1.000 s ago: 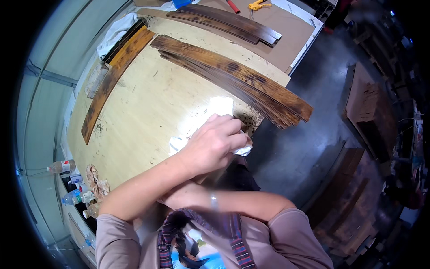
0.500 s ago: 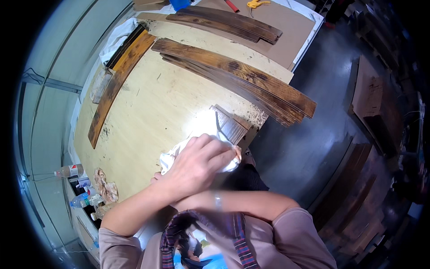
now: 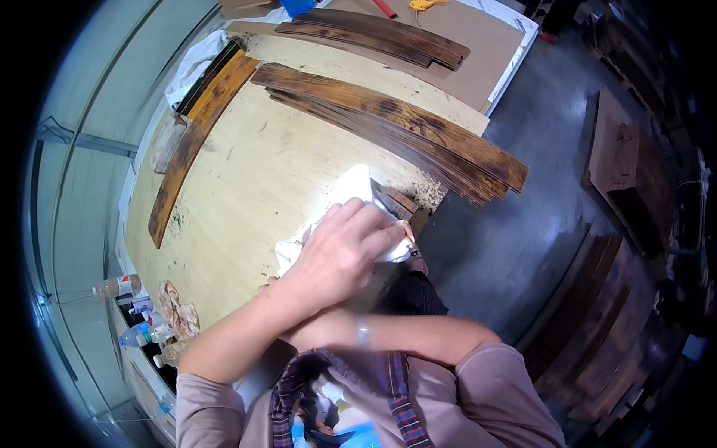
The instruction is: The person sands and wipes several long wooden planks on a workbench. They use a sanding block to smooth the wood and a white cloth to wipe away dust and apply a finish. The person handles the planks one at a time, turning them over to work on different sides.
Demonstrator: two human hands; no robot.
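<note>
head view: left hand (image 3: 342, 243) is clamped on white cloth (image 3: 354, 188), frame centre; right hand (image 3: 267, 285) mostly hidden, grip unclear.

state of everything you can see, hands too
White cloth, bunched
Left hand, fingers curled on white cloth
Right hand, mostly hidden, grip unclear
Plank under white cloth, end showing
Central planks, stacked, slightly fanned
Single plank at left, lying flat
Far planks, stacked unevenly
Stained rag, crumpled
</note>
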